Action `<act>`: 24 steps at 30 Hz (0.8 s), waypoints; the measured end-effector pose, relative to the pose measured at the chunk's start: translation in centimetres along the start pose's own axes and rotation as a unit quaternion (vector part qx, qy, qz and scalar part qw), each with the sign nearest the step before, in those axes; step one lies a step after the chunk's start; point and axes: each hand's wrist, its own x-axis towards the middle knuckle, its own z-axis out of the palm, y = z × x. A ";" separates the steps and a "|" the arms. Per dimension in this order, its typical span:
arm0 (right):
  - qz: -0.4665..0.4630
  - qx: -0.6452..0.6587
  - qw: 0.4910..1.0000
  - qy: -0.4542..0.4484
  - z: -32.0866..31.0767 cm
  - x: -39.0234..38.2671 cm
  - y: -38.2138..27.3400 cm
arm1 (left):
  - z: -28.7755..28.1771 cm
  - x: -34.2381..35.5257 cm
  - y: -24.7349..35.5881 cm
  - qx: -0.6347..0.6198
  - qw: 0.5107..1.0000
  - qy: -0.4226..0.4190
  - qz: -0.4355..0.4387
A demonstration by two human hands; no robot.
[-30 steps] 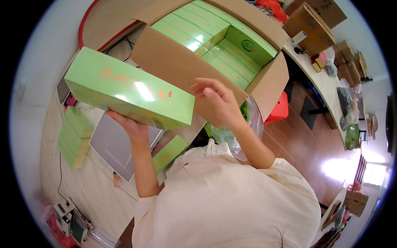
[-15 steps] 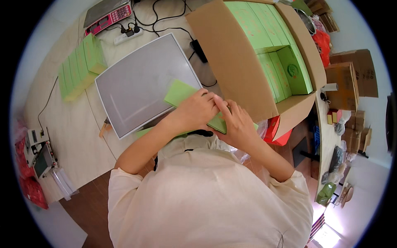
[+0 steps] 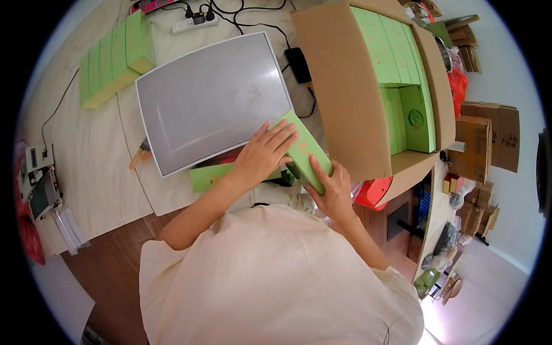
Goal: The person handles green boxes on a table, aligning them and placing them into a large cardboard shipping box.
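Observation:
A long green carton (image 3: 306, 150) is tilted between my hands, in front of the grey panel's near right corner. My left hand (image 3: 265, 150) lies over its left side, fingers across the upper face and thumb lower down. My right hand (image 3: 334, 187) grips its near right end, thumb on the upper face. Under my left forearm another green carton piece (image 3: 208, 177) lies at the table's near edge, partly hidden. A flat grey panel with a white rim (image 3: 213, 103) lies on the table beyond my left hand.
At the right stands an open cardboard box (image 3: 345, 103) with several green cartons (image 3: 391, 52) inside. A row of green cartons (image 3: 115, 57) stands far left. A power strip (image 3: 195, 23), black adapter (image 3: 297, 64) and cables lie behind. A red item (image 3: 374, 192) sits below the box.
My hands have moved apart on the green carton, and its long upper face now shows. My left fingers spread along its side. The whole view has shifted somewhat.

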 end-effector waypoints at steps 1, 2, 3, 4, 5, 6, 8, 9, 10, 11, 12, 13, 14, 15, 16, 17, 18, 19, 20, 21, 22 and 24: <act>0.004 0.000 1.000 0.000 0.1 0.2 0.0 | 0.1 0.1 -0.1 -0.003 1.000 0.000 -0.001; 0.005 -0.001 1.000 -0.002 0.2 0.4 -0.1 | 0.2 0.2 -0.2 -0.010 1.000 -0.002 -0.011; 0.011 -0.002 1.000 -0.013 0.3 0.6 -0.2 | 0.3 0.3 -0.3 -0.017 1.000 -0.004 -0.022; 0.015 -0.003 1.000 -0.021 0.4 0.9 -0.3 | 0.3 0.5 -0.5 -0.017 1.000 -0.003 -0.021; 0.016 -0.003 1.000 -0.021 0.5 1.4 -0.3 | 0.2 0.7 -0.8 -0.025 0.999 -0.009 -0.028; 0.009 -0.011 1.000 -0.007 0.6 1.9 -0.3 | 0.1 0.9 -1.2 -0.033 0.999 -0.015 -0.035; -0.001 -0.019 1.000 0.011 1.0 3.3 -0.4 | -0.3 1.6 -2.4 -0.028 0.999 -0.013 -0.035; -0.010 -0.024 0.999 0.022 1.4 4.0 -0.4 | -0.6 2.0 -3.1 -0.025 0.999 -0.014 -0.037; -0.016 -0.033 0.999 0.034 1.6 4.8 -0.4 | -0.7 2.4 -3.9 -0.025 0.999 -0.008 -0.032; -0.018 -0.036 0.998 0.038 1.7 5.6 -0.5 | -1.1 2.7 -4.5 -0.040 0.998 -0.002 -0.044; -0.016 -0.034 0.999 0.035 1.7 6.4 -0.7 | -1.6 2.8 -5.2 -0.054 0.997 0.003 -0.056; -0.016 -0.031 0.999 0.037 1.7 7.2 -0.7 | -2.3 3.0 -6.3 -0.094 0.993 0.029 -0.059; -0.023 -0.033 0.998 0.045 1.5 7.2 -0.4 | -3.0 2.6 -6.6 -0.088 0.994 0.036 -0.056; 0.039 0.075 0.996 0.036 1.3 6.9 0.1 | -3.8 1.9 -6.4 -0.198 0.969 0.098 -0.108; 0.101 0.181 0.978 0.019 1.0 6.6 0.8 | -4.1 1.1 -6.2 -0.311 0.924 0.155 -0.161; 0.097 0.296 0.949 0.055 0.4 6.6 1.3 | -4.2 0.4 -6.4 -0.309 0.923 0.160 -0.162; 0.093 0.295 0.949 0.054 -0.3 6.6 1.6 | -4.1 -0.2 -6.5 -0.395 0.867 0.221 -0.206; 0.180 0.515 0.836 0.049 -1.3 6.3 1.6 | -3.9 -0.6 -6.3 -0.479 0.797 0.277 -0.244; 0.254 0.701 0.665 0.042 -2.1 5.8 1.8 | -3.6 -0.8 -5.6 -0.481 0.795 0.278 -0.241; 0.290 0.786 0.546 -0.004 -1.2 4.9 3.8 | -3.3 -0.9 -4.8 -0.552 0.755 0.245 -0.255; 0.289 0.784 0.549 0.006 -1.7 4.5 3.4 | -3.1 -0.5 -3.7 -0.622 0.709 0.206 -0.261; 0.252 0.842 0.469 -0.083 -1.9 4.3 1.0 | -2.9 1.2 -0.9 -0.671 0.687 0.144 -0.239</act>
